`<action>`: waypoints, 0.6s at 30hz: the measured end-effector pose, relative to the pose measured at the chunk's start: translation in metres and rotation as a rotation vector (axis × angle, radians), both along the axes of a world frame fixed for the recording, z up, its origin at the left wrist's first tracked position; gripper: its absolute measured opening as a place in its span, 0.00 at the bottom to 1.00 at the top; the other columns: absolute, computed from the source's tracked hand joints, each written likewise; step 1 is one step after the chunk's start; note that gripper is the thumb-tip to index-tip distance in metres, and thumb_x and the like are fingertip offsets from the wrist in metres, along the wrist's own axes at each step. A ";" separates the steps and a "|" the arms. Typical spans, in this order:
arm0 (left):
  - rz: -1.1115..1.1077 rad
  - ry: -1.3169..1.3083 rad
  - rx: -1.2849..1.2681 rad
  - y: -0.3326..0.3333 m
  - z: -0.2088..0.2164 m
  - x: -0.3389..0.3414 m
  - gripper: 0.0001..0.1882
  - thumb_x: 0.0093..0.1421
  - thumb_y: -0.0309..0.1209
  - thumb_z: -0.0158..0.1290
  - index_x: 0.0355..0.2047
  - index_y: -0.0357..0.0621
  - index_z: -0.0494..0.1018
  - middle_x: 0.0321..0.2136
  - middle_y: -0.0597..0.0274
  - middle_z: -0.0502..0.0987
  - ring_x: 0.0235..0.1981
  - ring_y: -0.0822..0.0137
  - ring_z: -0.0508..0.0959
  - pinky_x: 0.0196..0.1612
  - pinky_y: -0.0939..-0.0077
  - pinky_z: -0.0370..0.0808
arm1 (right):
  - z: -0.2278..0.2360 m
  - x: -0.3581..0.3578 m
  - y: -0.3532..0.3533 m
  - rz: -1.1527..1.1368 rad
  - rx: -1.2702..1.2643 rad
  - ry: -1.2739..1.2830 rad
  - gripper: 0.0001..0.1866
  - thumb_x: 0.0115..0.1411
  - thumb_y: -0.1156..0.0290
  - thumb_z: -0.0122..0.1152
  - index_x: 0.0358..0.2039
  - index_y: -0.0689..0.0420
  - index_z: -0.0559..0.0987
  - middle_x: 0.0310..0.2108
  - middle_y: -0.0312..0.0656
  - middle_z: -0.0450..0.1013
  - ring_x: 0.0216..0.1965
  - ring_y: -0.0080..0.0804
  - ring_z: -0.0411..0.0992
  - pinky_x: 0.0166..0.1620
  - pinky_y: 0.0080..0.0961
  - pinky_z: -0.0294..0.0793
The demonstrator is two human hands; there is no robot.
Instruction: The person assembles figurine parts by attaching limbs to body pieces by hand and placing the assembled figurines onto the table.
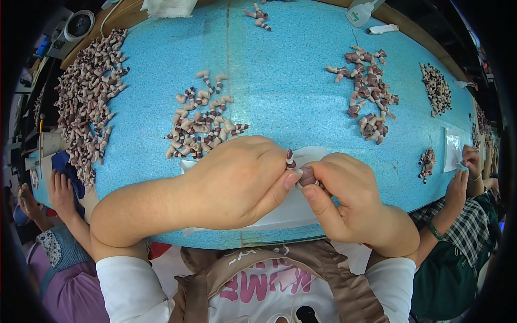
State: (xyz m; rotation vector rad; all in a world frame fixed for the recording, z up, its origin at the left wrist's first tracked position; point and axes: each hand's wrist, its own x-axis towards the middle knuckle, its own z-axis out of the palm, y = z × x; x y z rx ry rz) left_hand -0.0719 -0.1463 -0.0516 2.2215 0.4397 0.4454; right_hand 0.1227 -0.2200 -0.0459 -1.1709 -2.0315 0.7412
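Observation:
My left hand [237,180] pinches a small doll limb [290,158], pale with maroon bands, between thumb and fingers. A rounded mauve doll torso [307,176] is gripped by the thumb and forefinger of my right hand [347,196]. The two pieces are close together; whether they touch is hidden by my fingertips. Both hands hover over a white sheet [288,212] on the blue tabletop [291,64]. Beyond my left hand lies a loose heap of pale and maroon doll limbs [202,121]. Doll bodies with limbs attached [371,89] lie in a cluster further right.
A big pile of doll parts [86,97] covers the left edge. Another small heap [436,89] lies far right, near a single doll body [427,164]. A squeeze bottle [361,13] stands at the back. Co-workers' hands show at left [63,194] and right [458,185].

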 end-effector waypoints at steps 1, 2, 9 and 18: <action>-0.018 0.000 0.024 0.001 -0.001 -0.001 0.11 0.61 0.31 0.45 0.24 0.36 0.64 0.20 0.51 0.66 0.23 0.49 0.68 0.28 0.58 0.65 | -0.003 0.000 0.000 -0.001 0.010 0.011 0.06 0.52 0.76 0.57 0.29 0.66 0.73 0.21 0.45 0.68 0.20 0.42 0.66 0.25 0.34 0.64; -0.035 0.000 0.047 0.001 -0.002 -0.002 0.10 0.62 0.30 0.43 0.27 0.36 0.63 0.21 0.53 0.66 0.21 0.52 0.66 0.26 0.60 0.64 | -0.004 0.000 0.000 -0.002 0.020 0.022 0.07 0.54 0.75 0.56 0.29 0.66 0.74 0.20 0.44 0.68 0.19 0.39 0.65 0.24 0.31 0.62; -0.046 0.025 0.053 0.002 -0.001 -0.003 0.10 0.62 0.30 0.44 0.26 0.37 0.64 0.20 0.53 0.65 0.21 0.52 0.66 0.25 0.60 0.63 | -0.005 0.000 0.000 0.010 -0.008 0.033 0.07 0.54 0.74 0.56 0.29 0.66 0.74 0.20 0.43 0.68 0.18 0.38 0.64 0.23 0.30 0.61; -0.010 0.045 0.031 0.001 0.003 -0.003 0.11 0.62 0.31 0.44 0.24 0.37 0.65 0.19 0.53 0.64 0.21 0.52 0.66 0.25 0.59 0.63 | -0.001 -0.001 0.000 -0.005 -0.091 0.041 0.06 0.53 0.76 0.57 0.30 0.64 0.73 0.22 0.46 0.71 0.22 0.45 0.70 0.26 0.36 0.67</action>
